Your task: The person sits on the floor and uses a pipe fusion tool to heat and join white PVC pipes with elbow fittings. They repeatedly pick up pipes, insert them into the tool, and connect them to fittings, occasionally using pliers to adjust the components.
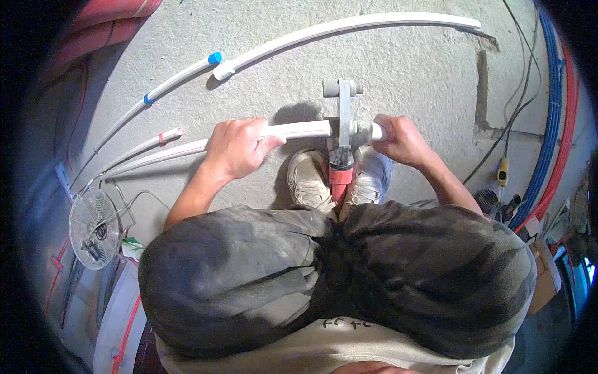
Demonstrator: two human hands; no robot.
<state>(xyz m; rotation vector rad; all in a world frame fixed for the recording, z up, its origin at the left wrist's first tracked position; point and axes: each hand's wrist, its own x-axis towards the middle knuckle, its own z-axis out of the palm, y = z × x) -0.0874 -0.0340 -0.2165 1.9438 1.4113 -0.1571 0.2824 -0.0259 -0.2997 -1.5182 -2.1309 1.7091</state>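
Observation:
Between my shoes stands a pipe fusion welder (344, 115) with a red handle, a flat metal heating plate and round sockets on both sides. My left hand (235, 148) is closed round a long white plastic pipe (305, 129), whose end points at the plate's left side. Whether that end touches the socket there, I cannot tell. On the other side my right hand (402, 141) grips a short white pipe fitting (377, 132) against the right socket. My fingers hide part of the fitting.
A curved white pipe (349, 26) lies on the concrete ahead. Pipes with a blue band (148, 98) and a red band (163, 137) lie left, near a fan (94, 228). Blue hoses (551, 112), red hoses (568, 131) and a cable with a yellow box (503, 172) run along the right.

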